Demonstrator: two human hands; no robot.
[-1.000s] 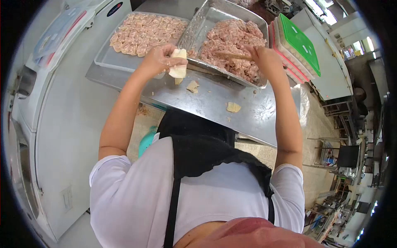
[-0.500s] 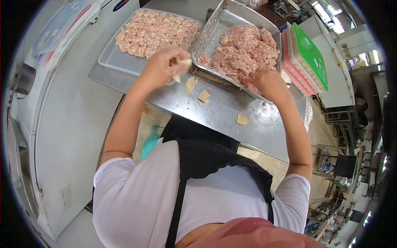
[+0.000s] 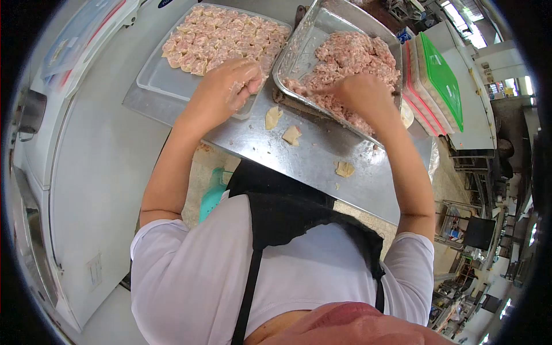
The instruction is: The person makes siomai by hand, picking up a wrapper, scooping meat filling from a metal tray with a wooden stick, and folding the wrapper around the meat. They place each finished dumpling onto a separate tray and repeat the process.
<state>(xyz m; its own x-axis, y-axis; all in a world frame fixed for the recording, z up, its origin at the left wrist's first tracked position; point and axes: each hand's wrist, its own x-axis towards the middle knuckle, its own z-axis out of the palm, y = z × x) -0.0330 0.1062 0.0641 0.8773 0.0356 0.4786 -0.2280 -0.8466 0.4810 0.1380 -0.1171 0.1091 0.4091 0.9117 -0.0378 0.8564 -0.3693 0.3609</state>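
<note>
My left hand (image 3: 233, 86) is curled shut above the near right corner of a clear plastic tray (image 3: 164, 83). A pale bit of dumpling wrapper (image 3: 236, 88) shows among its fingers, mostly hidden. Rows of open-topped meat dumplings (image 3: 224, 37) fill much of that tray. Over the near side of a deep metal pan (image 3: 305, 43), my right hand (image 3: 365, 95) is closed and slightly blurred. Something thin points left from it across the minced meat (image 3: 359, 57); I cannot make out what it is.
Scraps of wrapper (image 3: 291, 135) lie on the steel table (image 3: 259, 144). Stacked containers with a green lid (image 3: 441, 80) stand right of the pan. A white appliance (image 3: 109, 161) borders the left side. Below the table edge is a turquoise object (image 3: 211, 198).
The wrapper hanging from my left hand is now mostly hidden as the fingers curl in. My right hand has moved up and left over the meat. The view has shifted slightly.
</note>
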